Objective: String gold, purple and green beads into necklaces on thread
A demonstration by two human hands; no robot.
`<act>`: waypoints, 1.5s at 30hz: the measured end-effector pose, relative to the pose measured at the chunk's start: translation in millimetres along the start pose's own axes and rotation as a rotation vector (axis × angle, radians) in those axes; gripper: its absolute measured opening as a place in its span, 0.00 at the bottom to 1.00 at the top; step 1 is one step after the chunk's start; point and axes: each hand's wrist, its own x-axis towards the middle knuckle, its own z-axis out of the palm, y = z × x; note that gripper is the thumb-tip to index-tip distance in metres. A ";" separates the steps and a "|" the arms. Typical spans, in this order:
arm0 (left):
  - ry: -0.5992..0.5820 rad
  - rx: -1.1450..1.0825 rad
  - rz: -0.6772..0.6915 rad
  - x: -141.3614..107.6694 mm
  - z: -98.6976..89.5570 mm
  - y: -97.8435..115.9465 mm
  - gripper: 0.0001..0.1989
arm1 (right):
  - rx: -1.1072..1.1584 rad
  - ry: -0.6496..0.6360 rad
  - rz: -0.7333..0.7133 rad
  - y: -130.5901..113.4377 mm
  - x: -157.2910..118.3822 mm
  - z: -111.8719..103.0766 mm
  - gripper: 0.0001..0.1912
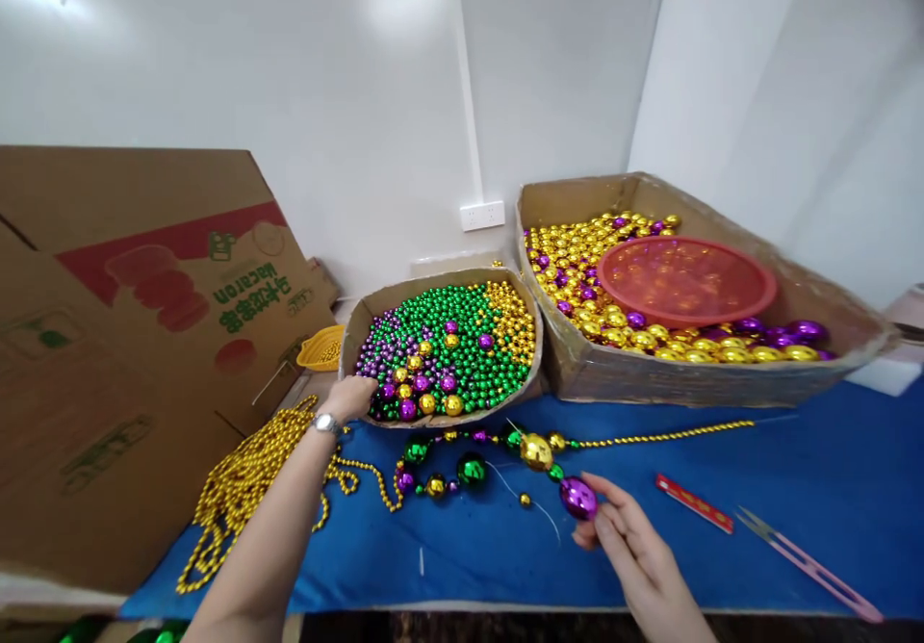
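My left hand [350, 397] reaches over the front left rim of the smaller box [439, 281], which holds green, purple and gold beads. Its fingertips are hidden among the purple beads. Between the thumb and fingers of my right hand [625, 535] is a large purple bead [578, 498]. Beside that bead are a small green bead and a large gold bead [536, 451] of a strung piece. A large green bead [473, 470] lies further left on the blue cloth [505, 566], and a loose-looking gold bead [525, 500] lies near a thin pale thread.
A larger box [679, 379] of gold and purple beads holds a red basket [685, 280]. Gold bead strands [242, 475] lie at left beside a cardboard carton [130, 354]. Pink-handled snips [815, 566] and a red strip [694, 503] lie at right. A yellow basket [320, 349] stands behind.
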 end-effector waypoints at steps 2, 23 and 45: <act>-0.002 -0.004 -0.010 3.0 1.2 0.3 0.11 | 0.002 -0.003 -0.004 -1.2 0.0 0.4 0.23; 0.213 -1.706 0.248 -62.8 -1.9 80.1 0.17 | 0.003 -0.034 -0.030 -5.1 -3.1 26.9 0.22; 0.054 -2.060 0.347 -100.6 -2.7 153.2 0.13 | -0.414 -0.021 -0.139 5.7 1.3 16.5 0.21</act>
